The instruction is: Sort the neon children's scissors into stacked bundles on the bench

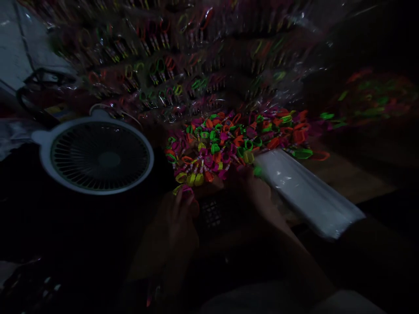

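Note:
The scene is very dark. My left hand (183, 211) has its fingers closed around a small pink plastic piece (187, 189), with a bit of yellow beside it. My right hand (255, 187) reaches to the near edge of a heap of bright plastic loop pieces (225, 139) in pink, orange, green and yellow. Its fingers are blurred and in shadow. A smeared green piece (258, 171) shows right by it; whether the hand holds it cannot be made out. Between my hands lies a dark tray-like thing with a grid of holes (211, 213).
A round white fan (149, 152) stands at the left. At the right, a stack of clear plastic bags (304, 192) lies aslant on the wooden tabletop (353, 179). Clear packaging (170, 65) with rows of similar pieces rises behind the heap. Another colourful pile (376, 98) is at the far right.

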The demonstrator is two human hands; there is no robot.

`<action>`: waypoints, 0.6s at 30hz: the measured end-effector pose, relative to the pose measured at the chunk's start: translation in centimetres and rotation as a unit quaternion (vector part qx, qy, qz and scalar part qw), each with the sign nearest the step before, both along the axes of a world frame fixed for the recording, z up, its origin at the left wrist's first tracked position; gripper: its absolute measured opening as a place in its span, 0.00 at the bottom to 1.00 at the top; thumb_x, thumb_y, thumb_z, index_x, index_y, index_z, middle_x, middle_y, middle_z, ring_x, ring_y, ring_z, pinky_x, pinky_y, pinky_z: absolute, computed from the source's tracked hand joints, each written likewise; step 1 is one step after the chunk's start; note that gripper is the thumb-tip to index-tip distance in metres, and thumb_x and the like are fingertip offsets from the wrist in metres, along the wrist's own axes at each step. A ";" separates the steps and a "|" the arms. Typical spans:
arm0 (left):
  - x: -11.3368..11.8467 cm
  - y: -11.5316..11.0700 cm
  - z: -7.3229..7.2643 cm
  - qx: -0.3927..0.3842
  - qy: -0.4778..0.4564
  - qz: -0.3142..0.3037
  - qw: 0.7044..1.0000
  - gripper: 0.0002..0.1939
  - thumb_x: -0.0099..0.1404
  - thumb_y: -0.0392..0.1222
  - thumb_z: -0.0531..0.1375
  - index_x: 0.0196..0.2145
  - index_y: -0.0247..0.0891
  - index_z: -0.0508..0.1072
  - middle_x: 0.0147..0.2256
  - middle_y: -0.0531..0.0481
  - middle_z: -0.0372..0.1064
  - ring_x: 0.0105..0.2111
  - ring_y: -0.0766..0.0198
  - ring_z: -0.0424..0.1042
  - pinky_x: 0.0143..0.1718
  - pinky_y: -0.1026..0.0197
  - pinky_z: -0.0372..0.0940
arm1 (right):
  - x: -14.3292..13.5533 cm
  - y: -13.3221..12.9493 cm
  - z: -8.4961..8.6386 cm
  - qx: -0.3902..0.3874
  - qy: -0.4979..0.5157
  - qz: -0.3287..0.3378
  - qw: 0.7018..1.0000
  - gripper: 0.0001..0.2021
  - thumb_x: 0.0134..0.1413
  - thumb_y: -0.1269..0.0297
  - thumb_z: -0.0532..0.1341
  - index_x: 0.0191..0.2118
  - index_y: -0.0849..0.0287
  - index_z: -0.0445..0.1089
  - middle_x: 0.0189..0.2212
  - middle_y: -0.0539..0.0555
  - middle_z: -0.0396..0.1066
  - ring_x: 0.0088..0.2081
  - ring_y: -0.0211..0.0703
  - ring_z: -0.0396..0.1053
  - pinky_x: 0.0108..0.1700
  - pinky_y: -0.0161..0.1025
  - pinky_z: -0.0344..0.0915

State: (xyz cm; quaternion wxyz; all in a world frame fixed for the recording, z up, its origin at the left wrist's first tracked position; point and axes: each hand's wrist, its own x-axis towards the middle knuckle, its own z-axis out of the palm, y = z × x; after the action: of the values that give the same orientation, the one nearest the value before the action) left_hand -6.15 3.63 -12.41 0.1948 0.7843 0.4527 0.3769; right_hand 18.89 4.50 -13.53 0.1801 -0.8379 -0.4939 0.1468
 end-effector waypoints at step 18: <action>0.9 0.0 0.0 0.068 0.024 0.022 0.997 0.18 0.68 0.35 0.45 0.52 0.38 0.66 0.54 0.46 0.65 0.60 0.59 0.54 0.62 0.47 0.49 | -1.0 -3.7 0.7 0.188 0.291 0.046 0.937 0.33 0.52 0.58 0.59 0.61 0.65 0.51 0.41 0.61 0.72 0.38 0.48 0.71 0.37 0.39 0.66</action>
State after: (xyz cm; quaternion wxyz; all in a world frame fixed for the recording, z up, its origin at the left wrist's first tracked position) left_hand -5.20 3.64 -12.37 0.1218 0.7946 0.4474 0.3918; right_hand 17.85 0.83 -12.81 0.4635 -0.6859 -0.4762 0.2965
